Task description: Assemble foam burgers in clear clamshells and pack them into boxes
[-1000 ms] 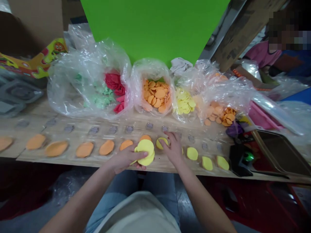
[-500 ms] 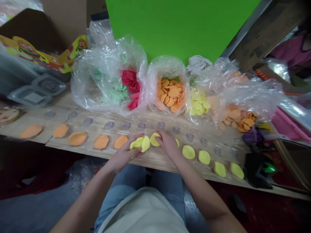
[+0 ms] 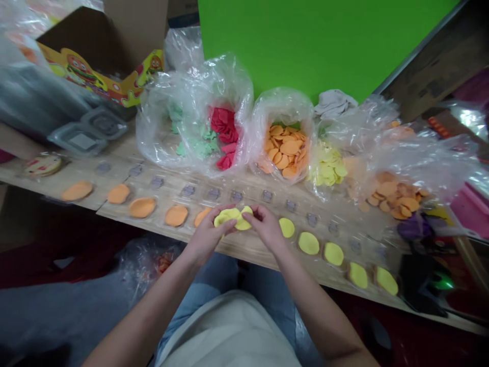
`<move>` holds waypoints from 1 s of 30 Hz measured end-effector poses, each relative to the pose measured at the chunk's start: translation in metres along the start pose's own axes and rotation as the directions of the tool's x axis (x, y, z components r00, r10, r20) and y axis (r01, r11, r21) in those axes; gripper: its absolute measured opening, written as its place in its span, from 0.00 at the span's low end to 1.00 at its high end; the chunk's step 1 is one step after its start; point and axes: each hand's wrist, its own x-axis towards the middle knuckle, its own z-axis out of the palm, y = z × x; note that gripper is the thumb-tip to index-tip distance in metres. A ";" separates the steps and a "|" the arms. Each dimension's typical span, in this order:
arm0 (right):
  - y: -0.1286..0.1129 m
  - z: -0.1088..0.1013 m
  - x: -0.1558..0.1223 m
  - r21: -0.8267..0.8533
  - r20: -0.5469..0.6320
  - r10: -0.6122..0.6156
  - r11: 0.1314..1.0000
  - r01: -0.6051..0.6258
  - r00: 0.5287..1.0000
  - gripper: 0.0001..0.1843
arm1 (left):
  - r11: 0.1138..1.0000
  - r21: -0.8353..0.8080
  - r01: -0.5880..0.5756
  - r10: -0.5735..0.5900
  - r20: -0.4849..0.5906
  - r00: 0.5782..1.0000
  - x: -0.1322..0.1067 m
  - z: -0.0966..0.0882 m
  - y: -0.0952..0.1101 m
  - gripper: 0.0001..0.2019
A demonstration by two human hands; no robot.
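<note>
My left hand point(image 3: 208, 232) is closed around several thin yellow discs point(image 3: 224, 218) above the front of the table. Close beside it, my right hand point(image 3: 266, 227) pinches the edge of a yellow disc point(image 3: 243, 220) that touches the others. To the right, a row of clear trays along the front edge holds yellow discs point(image 3: 308, 243), one in each. Larger orange discs point(image 3: 176, 215) lie in the trays to the left. My left fingers partly cover the nearest orange disc point(image 3: 201, 216).
Behind stand clear bags with green pieces point(image 3: 196, 145), red pieces point(image 3: 224, 125), orange discs point(image 3: 288, 148) and yellow discs point(image 3: 329, 165). An open printed box point(image 3: 103, 84) and clear containers point(image 3: 78, 140) are at left. A black device point(image 3: 420, 283) with a green light sits at right.
The view has shifted, so the table appears farther right. My hands have come together; the yellow disc in my right hand now meets those in my left.
</note>
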 end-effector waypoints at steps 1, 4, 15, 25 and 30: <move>0.002 0.003 0.005 -0.006 0.021 -0.003 1.000 0.003 1.000 0.12 | 1.000 -0.005 -0.019 0.019 -0.059 0.998 0.002 -0.003 -0.003 0.24; 0.009 0.015 0.014 -0.163 0.053 0.052 0.986 -0.043 0.997 0.14 | 0.942 0.283 -0.181 0.246 -0.213 0.946 0.007 -0.016 -0.012 0.16; 0.013 0.037 -0.008 -0.894 0.105 -0.167 0.417 0.166 0.980 0.11 | 0.687 0.669 -0.283 0.496 -0.147 0.856 0.003 -0.047 -0.012 0.09; -0.021 0.050 -0.008 -0.194 0.184 -0.082 0.974 0.118 0.980 0.18 | 0.919 -0.301 0.255 -0.269 -0.008 0.963 -0.018 -0.049 0.013 0.14; -0.023 0.075 0.003 -0.034 0.236 0.047 0.999 -0.040 0.971 0.13 | 0.985 -0.151 0.088 -0.119 -0.214 0.970 -0.015 -0.059 0.011 0.19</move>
